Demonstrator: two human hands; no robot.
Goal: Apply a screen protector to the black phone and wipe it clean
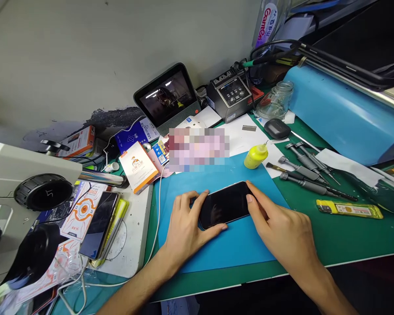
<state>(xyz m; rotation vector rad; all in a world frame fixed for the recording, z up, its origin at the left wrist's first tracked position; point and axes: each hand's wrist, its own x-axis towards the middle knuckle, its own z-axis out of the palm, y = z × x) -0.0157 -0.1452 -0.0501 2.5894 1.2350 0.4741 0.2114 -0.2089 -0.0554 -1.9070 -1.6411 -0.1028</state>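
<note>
As the phone (226, 204) is likely stiff and fragile, its edges are best gripped: one end is pinched by the right hand (284, 229), the other clasped edge to edge by the left hand (185, 221). Beyond both hands, a bottle (255, 156) is seen.

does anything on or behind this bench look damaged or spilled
Yes: a ragged dark patch on the wall, left of the display, where the pale surface looks peeled, unlike the smoother area above. No spill shows on the blue mat, and no crack is visible on the phone between the left hand and right hand.
</note>
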